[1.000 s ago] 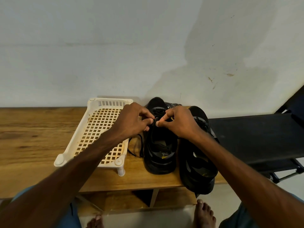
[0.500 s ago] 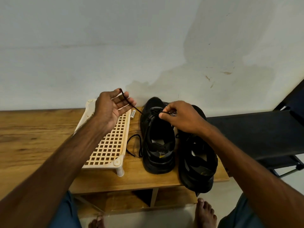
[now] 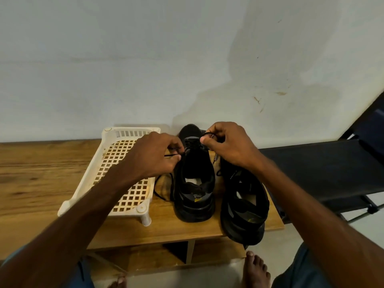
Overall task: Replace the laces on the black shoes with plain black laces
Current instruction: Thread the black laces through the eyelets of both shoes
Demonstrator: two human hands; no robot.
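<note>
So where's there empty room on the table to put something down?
Bare wood on the table left of the white rack, and a strip along the front edge before the rack and left shoe. Crowded: a black lace lies between rack and left shoe, right shoe close by; left hand and right hand pinch it near the toe.

One camera only, worn on the head, looks forward and down from close above the near edge of the wooden table, facing the pale wall behind its far edge
</note>
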